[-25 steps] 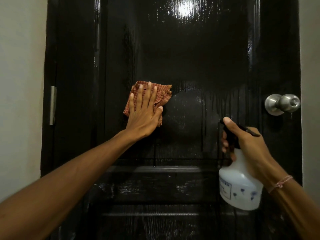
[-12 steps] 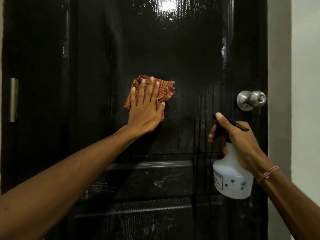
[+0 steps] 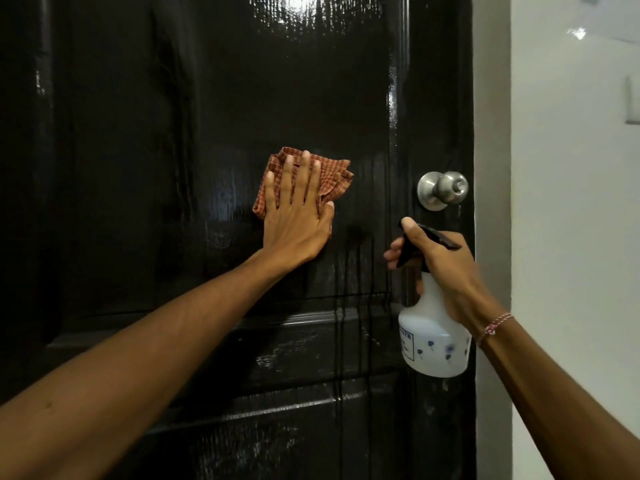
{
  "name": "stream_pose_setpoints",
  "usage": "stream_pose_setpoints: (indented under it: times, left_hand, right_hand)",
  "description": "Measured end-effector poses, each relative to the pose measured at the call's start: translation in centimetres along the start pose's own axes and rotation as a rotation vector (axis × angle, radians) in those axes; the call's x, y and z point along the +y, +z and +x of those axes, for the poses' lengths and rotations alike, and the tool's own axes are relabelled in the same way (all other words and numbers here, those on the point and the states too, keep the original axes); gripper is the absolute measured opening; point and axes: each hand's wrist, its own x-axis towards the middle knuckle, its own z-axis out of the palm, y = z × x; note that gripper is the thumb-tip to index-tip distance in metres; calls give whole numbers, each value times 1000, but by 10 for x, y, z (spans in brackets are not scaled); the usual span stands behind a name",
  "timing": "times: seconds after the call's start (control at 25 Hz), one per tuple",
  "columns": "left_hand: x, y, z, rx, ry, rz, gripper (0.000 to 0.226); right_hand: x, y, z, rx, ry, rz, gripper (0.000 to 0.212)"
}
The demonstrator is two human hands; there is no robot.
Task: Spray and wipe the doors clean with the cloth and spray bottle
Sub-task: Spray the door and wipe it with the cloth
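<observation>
1. Door (image 3: 242, 98): black, glossy, panelled, with a wet sheen. Lamp glare sits high above and left of the door knob (image 3: 443, 190).
2. Door knob: round brushed metal on a round plate.
3. Cloth (image 3: 334, 178): orange-brown check, folded, lying flat against the door panel left of the knob and about level with it.
4. Left hand (image 3: 294, 220): flat, fingers straight and slightly spread, pressing the cloth to the door; left of the knob, wrist lower than it.
5. Spray bottle (image 3: 433, 341): white body, blue flower print, part of a label, black spray head; held upright just below the knob.
6. Right hand (image 3: 446, 271): wrapped round the bottle's neck, thumb over the black head, fingers curled at the front; below the knob.
7. Bracelet (image 3: 495, 327): pink-and-white thread on the right wrist, below and right of the knob.
8. Drip streaks (image 3: 346, 289): thin runs down the door, below and left of the knob.
9. Wall (image 3: 571, 202): pale, right of the knob.
</observation>
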Motion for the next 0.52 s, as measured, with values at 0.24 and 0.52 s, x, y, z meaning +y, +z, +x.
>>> stream_pose_setpoints:
  times: [0.24, 0.52]
  left_hand:
    - [56, 26, 16, -16, 94, 27, 76]
    - [110, 49, 32, -113, 279, 72, 73]
  right_hand:
    - [16, -27, -5, 62, -1, -68, 58]
    - [26, -48, -9, 125, 16, -73, 59]
